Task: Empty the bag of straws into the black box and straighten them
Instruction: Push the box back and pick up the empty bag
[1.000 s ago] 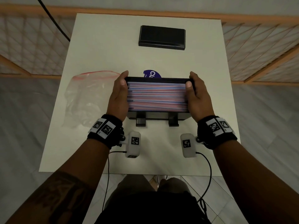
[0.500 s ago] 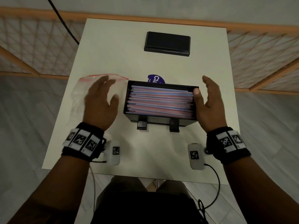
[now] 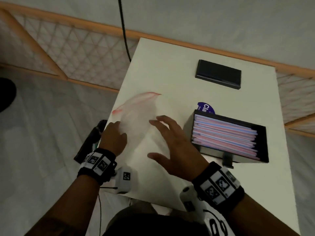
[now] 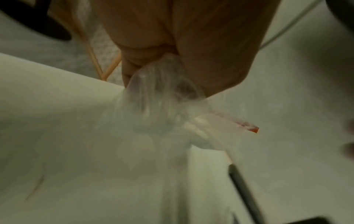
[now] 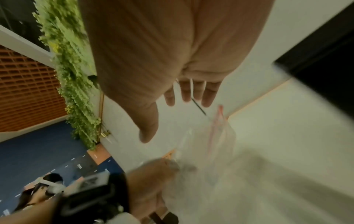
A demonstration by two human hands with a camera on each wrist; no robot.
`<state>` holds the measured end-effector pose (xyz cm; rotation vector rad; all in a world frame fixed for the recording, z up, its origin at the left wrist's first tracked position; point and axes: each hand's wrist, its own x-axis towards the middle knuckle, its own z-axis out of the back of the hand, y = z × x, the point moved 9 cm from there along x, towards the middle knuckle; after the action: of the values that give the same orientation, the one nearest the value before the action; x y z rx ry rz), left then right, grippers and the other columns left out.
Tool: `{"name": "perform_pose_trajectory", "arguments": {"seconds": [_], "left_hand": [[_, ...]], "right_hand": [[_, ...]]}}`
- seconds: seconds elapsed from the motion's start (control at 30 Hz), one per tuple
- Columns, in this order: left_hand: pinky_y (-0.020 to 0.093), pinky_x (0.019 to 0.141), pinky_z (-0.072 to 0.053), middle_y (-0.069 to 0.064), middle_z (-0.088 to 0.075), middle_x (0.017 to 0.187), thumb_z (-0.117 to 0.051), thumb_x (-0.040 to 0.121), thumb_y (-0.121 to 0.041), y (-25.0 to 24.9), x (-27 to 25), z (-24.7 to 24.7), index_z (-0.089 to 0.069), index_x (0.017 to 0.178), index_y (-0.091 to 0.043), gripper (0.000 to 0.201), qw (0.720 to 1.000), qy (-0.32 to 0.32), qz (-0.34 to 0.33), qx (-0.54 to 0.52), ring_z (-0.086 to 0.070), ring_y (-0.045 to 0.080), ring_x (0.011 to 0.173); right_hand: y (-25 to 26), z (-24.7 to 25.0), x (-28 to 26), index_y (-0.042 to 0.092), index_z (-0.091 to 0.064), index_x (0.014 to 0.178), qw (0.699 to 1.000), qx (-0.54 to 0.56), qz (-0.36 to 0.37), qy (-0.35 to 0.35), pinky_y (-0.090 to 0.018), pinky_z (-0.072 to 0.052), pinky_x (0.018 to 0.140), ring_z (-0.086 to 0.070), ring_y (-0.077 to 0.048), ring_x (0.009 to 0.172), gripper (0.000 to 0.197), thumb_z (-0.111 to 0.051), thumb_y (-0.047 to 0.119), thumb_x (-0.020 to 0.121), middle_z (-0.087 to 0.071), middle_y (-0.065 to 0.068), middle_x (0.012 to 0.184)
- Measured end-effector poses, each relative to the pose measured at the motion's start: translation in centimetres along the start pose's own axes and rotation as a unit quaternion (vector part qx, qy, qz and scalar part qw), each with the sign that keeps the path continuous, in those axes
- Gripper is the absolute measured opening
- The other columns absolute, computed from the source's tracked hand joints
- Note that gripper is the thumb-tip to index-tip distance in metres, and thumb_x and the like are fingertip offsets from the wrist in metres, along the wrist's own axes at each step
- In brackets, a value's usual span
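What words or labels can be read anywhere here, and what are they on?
"Cla": white letters on the purple round sticker behind the black box; the box hides the rest.
Smaller print below it: too blurred to read.
Wristband squares: black-and-white patterns, no words.
Nothing else is readable.

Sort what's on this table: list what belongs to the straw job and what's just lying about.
Belongs to the job:
- bag, empty, pinched in the left hand
- box, open
- straws, lying in the box
- right hand, open above the bag

Just lying about:
- black lid at the far end of the table
- purple sticker behind the box
- cable
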<state>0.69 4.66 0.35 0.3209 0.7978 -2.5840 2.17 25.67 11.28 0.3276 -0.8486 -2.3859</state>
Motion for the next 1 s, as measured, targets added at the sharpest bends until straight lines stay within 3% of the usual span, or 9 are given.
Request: {"name": "perform_pose_trajectory", "arguments": {"seconds": [0.17,0.23,0.33,0.47,0.57,0.63,0.7,0.83,1.0], "left_hand": [[0.039,0.086,-0.057,-0.016,-0.064,0.104,-0.057,0.095,-0.034,2.0,-2.7,7.9,-0.057,0.102,-0.06,0.026,0.987,0.025,-0.1,-0.12,-0.066,0.011,0.094],[0.043,0.089,-0.058,-0.019,-0.06,0.104,-0.055,0.087,-0.047,2.4,-3.7,10.1,-0.051,0.111,-0.053,0.024,0.974,0.016,-0.142,-0.174,-0.064,0.007,0.099],[0.014,0.101,-0.048,-0.029,-0.048,0.125,-0.057,0.08,-0.056,4.3,-4.4,12.8,-0.034,0.137,-0.038,0.064,0.949,-0.049,-0.163,-0.264,-0.05,-0.011,0.114],[0.047,0.11,-0.049,-0.004,-0.035,0.157,-0.075,0.069,-0.072,9.7,-5.1,14.0,-0.016,0.154,-0.034,0.11,0.914,-0.066,-0.125,-0.379,-0.043,0.015,0.144],[0.054,0.112,-0.046,0.0,-0.029,0.164,-0.091,0.066,-0.049,12.0,-5.9,14.3,-0.013,0.156,-0.038,0.119,0.881,-0.079,-0.139,-0.446,-0.038,0.023,0.149],[0.04,0.11,-0.051,-0.015,-0.048,0.151,-0.086,0.079,-0.009,13.4,-6.1,14.0,-0.027,0.152,-0.044,0.1,0.864,-0.074,-0.124,-0.483,-0.05,0.008,0.138],[0.037,0.109,-0.051,-0.01,-0.056,0.143,-0.079,0.086,-0.01,15.6,-5.9,14.2,-0.031,0.153,-0.027,0.083,0.882,-0.107,-0.097,-0.448,-0.057,0.009,0.132],[0.034,0.092,-0.059,0.0,-0.066,0.125,-0.06,0.091,-0.044,22.2,-4.1,13.6,-0.046,0.139,-0.016,0.057,0.888,-0.175,-0.002,-0.425,-0.068,0.016,0.113],[0.018,0.067,-0.047,0.002,-0.061,0.113,-0.058,0.1,-0.022,29.1,1.7,7.0,-0.049,0.133,-0.007,0.038,0.917,-0.098,0.151,-0.356,-0.063,0.023,0.102]], "right_hand": [[2.7,-7.0,8.6,0.04,-0.015,0.155,0.99,0.086,-0.097,0.06,-0.043,-0.024,0.122,0.0,-0.02,0.155,0.126,-0.085,0.068,0.054,0.009,0.011,0.166],[4.6,-9.4,11.2,0.042,-0.036,0.138,0.966,0.229,-0.087,0.085,-0.037,-0.037,0.116,-0.029,-0.016,0.146,0.093,-0.089,0.054,0.061,-0.022,0.007,0.159],[7.3,-12.5,13.7,0.032,-0.047,0.117,0.916,0.378,-0.101,0.084,-0.042,-0.055,0.09,-0.061,-0.02,0.103,0.054,-0.079,0.045,0.075,-0.062,-0.004,0.115],[10.6,-16.9,15.8,0.021,-0.053,0.119,0.769,0.6,-0.194,0.11,-0.035,-0.058,0.076,-0.066,-0.023,0.097,0.024,-0.062,0.017,0.097,-0.067,-0.008,0.108],[13.3,-19.5,16.8,0.02,-0.061,0.118,0.718,0.646,-0.209,0.152,-0.038,-0.058,0.084,-0.065,-0.027,0.105,0.023,-0.048,0.012,0.101,-0.067,-0.01,0.118],[15.0,-21.9,16.8,0.019,-0.066,0.111,0.704,0.641,-0.231,0.199,-0.033,-0.062,0.076,-0.073,-0.021,0.092,0.025,-0.043,0.016,0.102,-0.076,-0.005,0.103],[15.9,-23.9,16.4,0.012,-0.063,0.117,0.701,0.615,-0.266,0.244,-0.032,-0.063,0.075,-0.075,-0.018,0.087,0.027,-0.041,0.018,0.103,-0.078,-0.004,0.094],[14.8,-25.4,16.3,0.013,-0.051,0.146,0.727,0.537,-0.272,0.33,-0.051,-0.043,0.111,-0.056,-0.028,0.128,0.055,-0.053,0.042,0.099,-0.06,-0.01,0.138],[9.5,-20.9,14.2,0.029,-0.062,0.133,0.862,0.345,-0.195,0.317,-0.047,-0.048,0.109,-0.063,-0.013,0.125,0.053,-0.065,0.053,0.086,-0.069,0.004,0.131]]}}
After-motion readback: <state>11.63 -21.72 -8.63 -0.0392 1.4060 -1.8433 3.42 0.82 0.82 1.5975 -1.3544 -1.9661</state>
